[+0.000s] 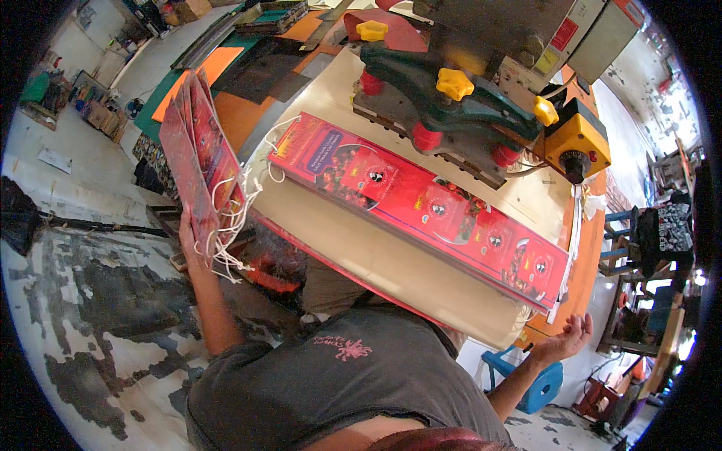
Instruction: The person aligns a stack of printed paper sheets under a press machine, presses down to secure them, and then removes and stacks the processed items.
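Grey shirt [331, 383] nearest; left hand [192, 240] gripping red printed sheets [199, 154]; right hand [565, 338] open, empty.

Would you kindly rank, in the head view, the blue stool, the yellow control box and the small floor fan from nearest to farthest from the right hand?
From the right hand:
1. Blue stool, just below it.
2. Yellow control box, above, at the machine's right end.
3. Small floor fan, far across at upper left.

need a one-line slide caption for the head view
Left hand holds up a bundle of red printed cards with white strings; right hand is open beside the long red stack on the worktable.
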Demonstrator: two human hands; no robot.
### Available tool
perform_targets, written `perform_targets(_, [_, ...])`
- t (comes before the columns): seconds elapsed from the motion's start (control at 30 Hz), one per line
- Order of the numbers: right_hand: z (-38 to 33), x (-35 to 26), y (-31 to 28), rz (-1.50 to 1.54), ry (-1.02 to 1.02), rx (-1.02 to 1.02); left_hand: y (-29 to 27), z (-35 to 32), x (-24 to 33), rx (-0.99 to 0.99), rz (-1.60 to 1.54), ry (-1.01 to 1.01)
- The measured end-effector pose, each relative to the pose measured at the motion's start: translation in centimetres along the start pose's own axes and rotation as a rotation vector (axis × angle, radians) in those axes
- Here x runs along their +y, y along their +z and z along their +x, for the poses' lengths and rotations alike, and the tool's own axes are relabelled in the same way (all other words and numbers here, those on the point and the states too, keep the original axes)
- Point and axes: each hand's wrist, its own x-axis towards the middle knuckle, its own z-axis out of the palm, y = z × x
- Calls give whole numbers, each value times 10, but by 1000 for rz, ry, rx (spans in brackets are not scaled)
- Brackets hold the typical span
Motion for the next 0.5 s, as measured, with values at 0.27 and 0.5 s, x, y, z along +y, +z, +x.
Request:
perform_targets(0.27, [-57, -86, 64, 314, -393, -109, 113, -65, -56, 119, 103, 152])
perform_targets(0.5, [-166, -128, 138, 473, 73, -1350, 125, -80, -78, -48, 34, 117])
